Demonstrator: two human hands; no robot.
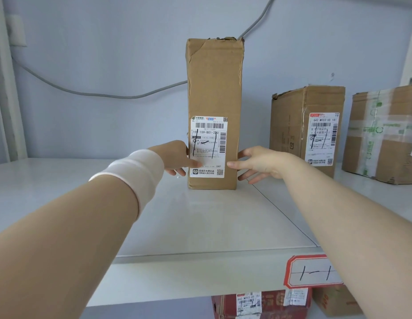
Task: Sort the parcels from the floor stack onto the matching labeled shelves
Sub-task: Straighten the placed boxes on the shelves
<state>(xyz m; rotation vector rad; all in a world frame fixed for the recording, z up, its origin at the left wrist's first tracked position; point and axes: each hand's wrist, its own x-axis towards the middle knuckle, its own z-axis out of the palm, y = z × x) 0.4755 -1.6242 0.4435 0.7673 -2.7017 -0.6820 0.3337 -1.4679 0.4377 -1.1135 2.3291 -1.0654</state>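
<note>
A tall brown cardboard parcel (214,88) stands upright on the white shelf (200,222). Its white shipping label has "1-1" written by hand. My left hand (175,157), with a white wrist band behind it, rests against the parcel's lower left side, thumb pressed on the label. My right hand (258,162) is at the lower right side, fingers spread, thumb tip touching the front face. A red-bordered shelf tag (313,271) on the shelf's front edge reads "1-1".
Two more cardboard boxes stand on the same shelf to the right, one with a "1-1" label (290,125) and one taped (389,134). A grey cable (97,94) hangs along the wall behind. Below the shelf sit a red box (274,305) and another brown box.
</note>
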